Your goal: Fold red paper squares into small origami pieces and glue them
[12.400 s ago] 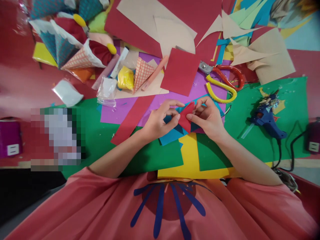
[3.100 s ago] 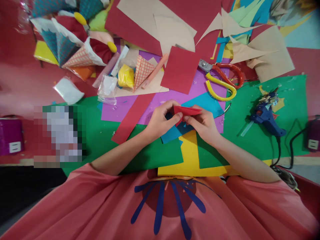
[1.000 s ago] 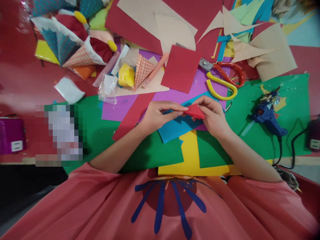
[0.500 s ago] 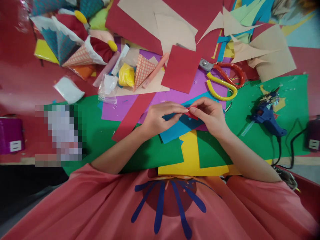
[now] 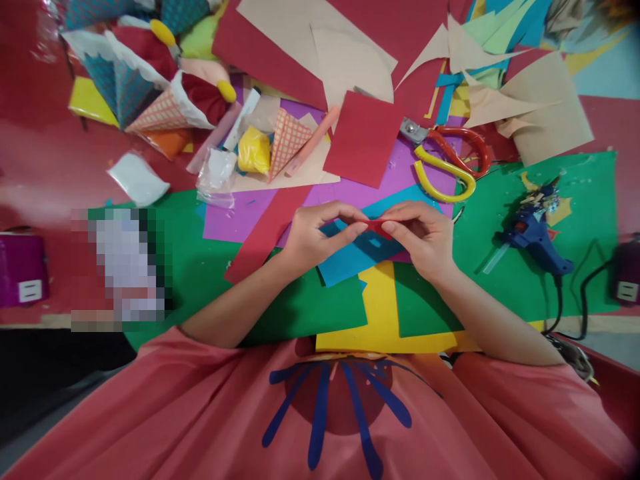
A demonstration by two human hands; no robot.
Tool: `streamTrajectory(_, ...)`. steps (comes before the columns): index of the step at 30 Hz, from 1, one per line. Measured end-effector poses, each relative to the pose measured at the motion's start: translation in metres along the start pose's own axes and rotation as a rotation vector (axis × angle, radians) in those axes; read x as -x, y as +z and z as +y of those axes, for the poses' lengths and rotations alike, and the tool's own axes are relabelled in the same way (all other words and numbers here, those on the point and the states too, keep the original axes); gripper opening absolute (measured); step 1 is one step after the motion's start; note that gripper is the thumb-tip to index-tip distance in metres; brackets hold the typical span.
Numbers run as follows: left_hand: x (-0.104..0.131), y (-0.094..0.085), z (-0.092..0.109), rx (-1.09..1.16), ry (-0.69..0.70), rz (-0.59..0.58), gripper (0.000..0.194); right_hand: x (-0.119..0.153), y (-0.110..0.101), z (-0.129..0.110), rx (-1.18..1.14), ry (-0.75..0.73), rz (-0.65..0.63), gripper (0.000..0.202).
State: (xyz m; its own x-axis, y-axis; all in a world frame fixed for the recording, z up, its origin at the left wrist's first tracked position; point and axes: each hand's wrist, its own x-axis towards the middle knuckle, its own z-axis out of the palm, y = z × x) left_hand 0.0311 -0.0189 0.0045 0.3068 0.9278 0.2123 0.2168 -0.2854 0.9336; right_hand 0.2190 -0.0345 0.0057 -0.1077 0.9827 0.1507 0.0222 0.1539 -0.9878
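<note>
A small red piece (image 5: 378,227) is pinched between my two hands, above a blue sheet (image 5: 345,261). My left hand (image 5: 323,235) holds its left end between thumb and fingertips. The right end is gripped by my right hand (image 5: 423,233) in the same way. Beneath lie a purple sheet (image 5: 230,217), a red strip (image 5: 260,243) and green sheets (image 5: 300,307). Just beyond my hands are a red rectangle (image 5: 363,140) and scissors (image 5: 440,157) with one red and one yellow handle.
A blue glue gun (image 5: 537,233) with a cord lies at the right. Checkered cones (image 5: 165,110), bagged yellow material (image 5: 254,151) and a white packet (image 5: 139,179) are at the back left. Beige offcuts (image 5: 550,110) lie at the back right. A purple box (image 5: 23,267) stands far left.
My left fingers have shifted slightly, the thumb now nearer the red piece. My right fingers have spread a little along it, and both hands now pinch its opposite ends.
</note>
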Motion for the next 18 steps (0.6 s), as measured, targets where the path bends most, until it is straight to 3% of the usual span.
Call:
streamTrajectory(9,0.0031,-0.0009,0.0001,-0.057,0.06,0.072,0.019,0.0011,-0.0011,0.0005,0.056,0.007,-0.005,0.008)
streamTrajectory(15,0.0032,-0.0009,0.0039,-0.034,0.064,0.019,0.017,0.0037,0.0042,-0.0029,0.056,0.095,0.021,0.015)
streamTrajectory(18,0.0017,-0.0009,0.0059,-0.022,0.066,-0.018,0.014,0.0054,0.006,-0.0033,0.045,0.114,-0.03,0.013)
